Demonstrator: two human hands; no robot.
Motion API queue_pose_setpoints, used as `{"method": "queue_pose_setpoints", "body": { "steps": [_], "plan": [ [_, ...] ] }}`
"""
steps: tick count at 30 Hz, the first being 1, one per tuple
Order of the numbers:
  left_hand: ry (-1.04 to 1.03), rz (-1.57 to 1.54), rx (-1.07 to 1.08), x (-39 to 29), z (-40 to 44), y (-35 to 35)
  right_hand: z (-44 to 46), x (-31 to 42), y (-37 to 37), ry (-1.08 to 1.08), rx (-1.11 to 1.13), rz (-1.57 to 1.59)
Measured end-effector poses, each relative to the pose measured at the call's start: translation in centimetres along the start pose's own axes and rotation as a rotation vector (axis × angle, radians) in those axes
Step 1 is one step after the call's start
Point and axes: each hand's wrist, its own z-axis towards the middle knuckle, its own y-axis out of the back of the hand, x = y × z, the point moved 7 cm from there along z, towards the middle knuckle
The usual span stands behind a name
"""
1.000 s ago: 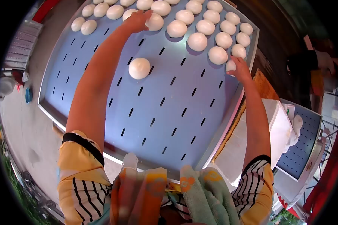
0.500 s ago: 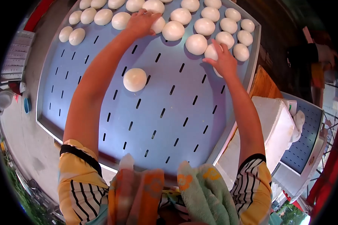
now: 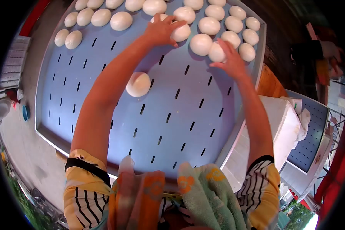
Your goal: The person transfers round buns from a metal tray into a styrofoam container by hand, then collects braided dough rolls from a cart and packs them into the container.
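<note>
Smooth, round white buns stand in rows on a blue slotted tray [image 3: 165, 126]. My left hand [image 3: 161, 30] reaches to the far middle of the tray, its thumb and fingers curved around the near-left side of a bun [image 3: 181, 32]. Its fingers partly cover another bun just behind. To the right, my right hand [image 3: 233, 59] has its thumb and fingers around a bun [image 3: 216, 52], which touches the larger bun [image 3: 200, 44] on its left. A single bun [image 3: 138, 84] sits apart near the tray's middle, beside my left forearm.
Two buns [image 3: 73, 40] stand at the tray's left side. A raised metal rim [image 3: 51, 142] borders the tray. At the right are a white foam box [image 3: 274, 122] and another blue slotted tray [image 3: 308, 134]. Ends of a towel [image 3: 207, 191] hang in front of me.
My left hand has moved right, from one bun to the bun beside it. My right hand has shifted slightly and stays around its bun. The view has tilted a little.
</note>
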Motion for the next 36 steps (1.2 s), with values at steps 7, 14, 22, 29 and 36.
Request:
{"method": "queue_pose_setpoints", "body": {
  "steps": [7,14,22,29,36],
  "plan": [
    [-0.159,-0.048,-0.146,-0.7,0.5,-1.4,-0.8,-2.2,-0.9,-0.113,0.087,0.007],
    [-0.110,-0.226,0.036,-2.5,0.7,-0.8,1.1,-1.7,-1.0,-0.202,0.294,0.018],
    [-0.148,-0.152,-0.082,-3.9,1.1,-1.6,4.0,-1.6,-3.2,-0.128,0.368,0.368],
    [-0.328,-0.272,-0.260,-4.6,-2.6,0.3,-1.2,-0.4,-3.8,-0.217,0.151,0.629],
    [-0.275,-0.279,-0.148,-16.8,-10.3,10.0,-12.1,4.8,8.2,-0.259,0.194,0.546]
  ]
}}
